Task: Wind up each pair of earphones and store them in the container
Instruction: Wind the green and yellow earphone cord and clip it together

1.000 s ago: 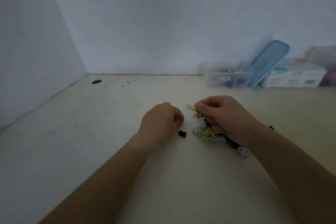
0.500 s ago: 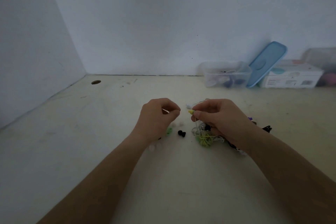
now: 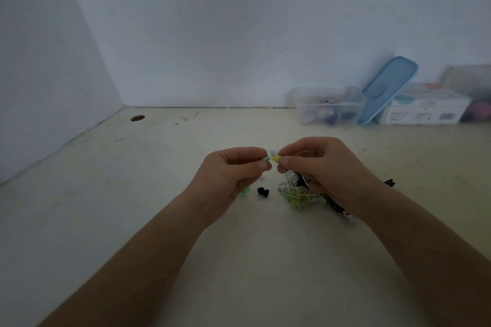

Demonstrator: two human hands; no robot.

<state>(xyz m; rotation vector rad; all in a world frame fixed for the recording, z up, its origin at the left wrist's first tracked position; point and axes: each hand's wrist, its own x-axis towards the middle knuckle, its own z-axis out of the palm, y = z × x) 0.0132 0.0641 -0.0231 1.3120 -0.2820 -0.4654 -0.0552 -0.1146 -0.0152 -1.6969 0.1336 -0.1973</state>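
A tangle of yellow-green, white and black earphone cables [image 3: 300, 196] lies on the table under my right hand [image 3: 324, 164]. My right hand pinches a yellow earbud [image 3: 276, 159] held above the pile, its thin cable running down into the tangle. My left hand [image 3: 233, 170] pinches a small green earbud [image 3: 266, 159] right beside the yellow one. A loose black earbud [image 3: 263, 191] and a green piece [image 3: 245, 191] lie on the table below my left hand. The clear plastic container [image 3: 329, 105] stands open at the back right with some earphones inside.
A blue lid [image 3: 388, 87] leans against the wall beside the container. A white box [image 3: 425, 107] and another clear tub [image 3: 470, 79] stand further right. A round hole [image 3: 137, 118] sits in the table at the back left. Walls close the left and back.
Both hands have risen off the table and come together. My left hand has picked up a green earbud and brought it next to the yellow one in my right hand.
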